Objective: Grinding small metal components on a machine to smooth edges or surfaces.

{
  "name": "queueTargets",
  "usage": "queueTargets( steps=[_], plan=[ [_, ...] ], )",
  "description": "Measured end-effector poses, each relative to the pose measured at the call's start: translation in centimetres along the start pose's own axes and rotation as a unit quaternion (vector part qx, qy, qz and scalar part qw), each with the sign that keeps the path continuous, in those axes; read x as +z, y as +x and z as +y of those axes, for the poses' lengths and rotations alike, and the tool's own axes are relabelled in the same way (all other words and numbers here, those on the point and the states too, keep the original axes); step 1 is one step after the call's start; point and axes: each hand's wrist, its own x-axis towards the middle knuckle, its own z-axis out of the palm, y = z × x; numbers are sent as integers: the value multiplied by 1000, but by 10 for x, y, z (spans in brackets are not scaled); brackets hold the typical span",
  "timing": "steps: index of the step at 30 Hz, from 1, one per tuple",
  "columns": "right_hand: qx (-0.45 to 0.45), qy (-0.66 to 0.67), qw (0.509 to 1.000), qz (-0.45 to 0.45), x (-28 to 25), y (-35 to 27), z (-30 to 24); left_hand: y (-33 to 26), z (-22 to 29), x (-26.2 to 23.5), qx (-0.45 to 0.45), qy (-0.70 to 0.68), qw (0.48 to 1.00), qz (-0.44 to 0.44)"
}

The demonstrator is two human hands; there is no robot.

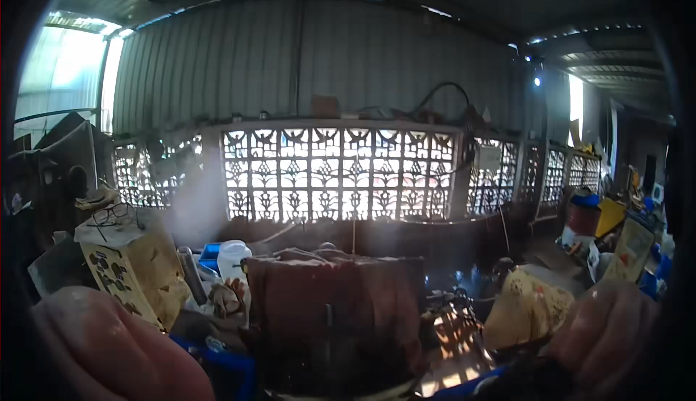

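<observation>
Very near the camera, my left hand (119, 346) fills the lower left corner as a large rounded shape with folds. My right hand (605, 332) looms likewise at the lower right. The fingertips of both hands are out of sight, so whatever they touch cannot be seen. Beyond my left hand stands a worn, cream-coloured box (134, 263) with dark round marks, with a pair of glasses (110, 215) on top. A stained, cream-coloured container (533, 307) lies tilted beside my right hand. Between the hands rises a dark reddish panel (330, 321) of unclear kind.
A white plastic jug (233, 259) and a blue bin (209, 255) stand left of the panel. Crumpled cloth-like material (228, 298) lies below them. At the right are a red drum (582, 218) and a yellow container (610, 216). A patterned lattice wall (339, 174) runs along the back.
</observation>
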Motion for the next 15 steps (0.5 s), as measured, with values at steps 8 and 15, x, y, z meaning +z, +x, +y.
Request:
queueTargets(
  steps=[8,15],
  plan=[
    [27,-15,1000,-6,-25,-29,-13,-18,47,-59,15,135,990,-47],
    [-10,-34,997,-65,-64,-90,-35,-38,63,-89,3,200,968,-149]
  ],
)
